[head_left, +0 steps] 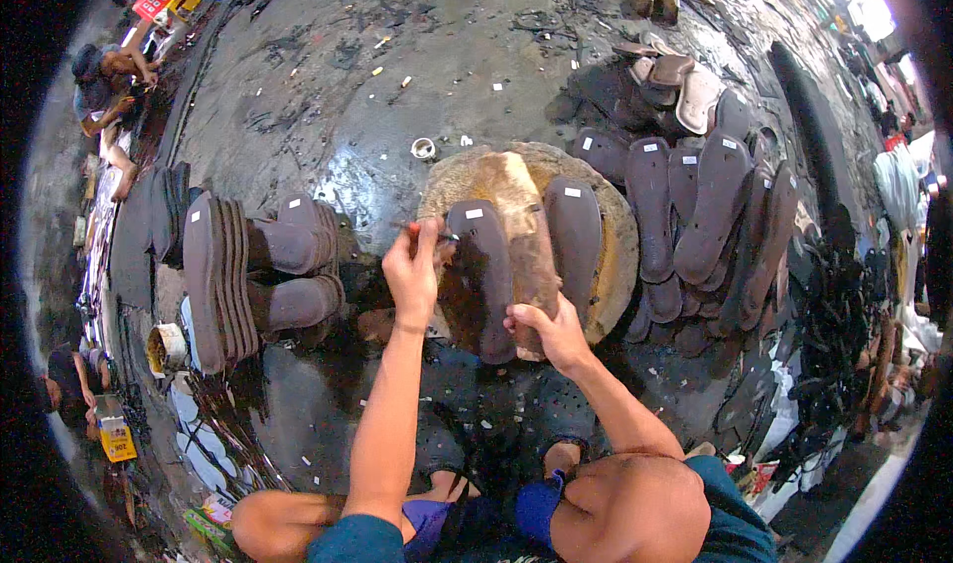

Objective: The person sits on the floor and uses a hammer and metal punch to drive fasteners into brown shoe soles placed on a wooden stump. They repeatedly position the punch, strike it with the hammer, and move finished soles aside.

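Landmark: round block point(623, 255). Right hand point(552, 333), at its near edge, grips the near end of a wooden bar point(526, 215) spanning it. Left hand point(414, 270), at block's left edge, pinches a thin tool point(453, 236), tip at the brown sole point(480, 285) on the block's left half; contact unclear. Second sole point(573, 227) on its right half. Stacked soles point(210, 275) left of block, sole pile point(713, 211) right. White cup-like piece point(423, 148) just beyond it.
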`<state>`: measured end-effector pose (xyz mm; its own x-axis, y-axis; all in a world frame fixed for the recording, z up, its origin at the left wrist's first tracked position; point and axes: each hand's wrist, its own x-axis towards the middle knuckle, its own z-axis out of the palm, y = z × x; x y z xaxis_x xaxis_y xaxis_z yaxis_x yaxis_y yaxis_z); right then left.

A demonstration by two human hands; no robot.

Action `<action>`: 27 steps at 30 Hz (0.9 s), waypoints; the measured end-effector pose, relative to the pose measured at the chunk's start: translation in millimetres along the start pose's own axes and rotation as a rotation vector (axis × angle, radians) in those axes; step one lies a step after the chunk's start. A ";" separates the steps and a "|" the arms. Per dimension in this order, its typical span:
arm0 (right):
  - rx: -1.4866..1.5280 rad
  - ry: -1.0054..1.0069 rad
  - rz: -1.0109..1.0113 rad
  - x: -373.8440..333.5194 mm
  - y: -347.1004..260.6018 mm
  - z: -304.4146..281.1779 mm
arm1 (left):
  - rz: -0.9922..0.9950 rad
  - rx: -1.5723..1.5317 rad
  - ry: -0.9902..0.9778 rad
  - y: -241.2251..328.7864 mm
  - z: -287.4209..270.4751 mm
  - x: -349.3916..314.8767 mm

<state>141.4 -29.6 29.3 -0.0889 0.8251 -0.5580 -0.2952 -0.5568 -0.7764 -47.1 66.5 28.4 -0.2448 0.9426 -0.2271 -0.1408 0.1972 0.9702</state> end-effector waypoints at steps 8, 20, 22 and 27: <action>0.028 0.309 -0.066 -35.8 -22.4 -34.4 | -0.182 -0.131 -0.280 -34.4 68.3 -81.1; -0.128 0.472 -0.295 -93.7 -34.1 -60.3 | 0.118 0.200 -0.343 -48.4 136.7 25.8; -0.076 0.437 -0.326 -104.4 -60.0 -58.2 | 0.188 0.279 -0.315 -47.1 134.5 24.2; 0.210 0.326 -1.144 -96.4 -137.2 -37.6 | 0.476 0.477 -0.281 -51.0 140.1 11.3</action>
<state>226.3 -36.4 178.6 0.5604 0.7508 0.3496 -0.1981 0.5314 -0.8237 91.7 104.9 -11.8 0.0890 0.9765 0.1961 0.3688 -0.2152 0.9042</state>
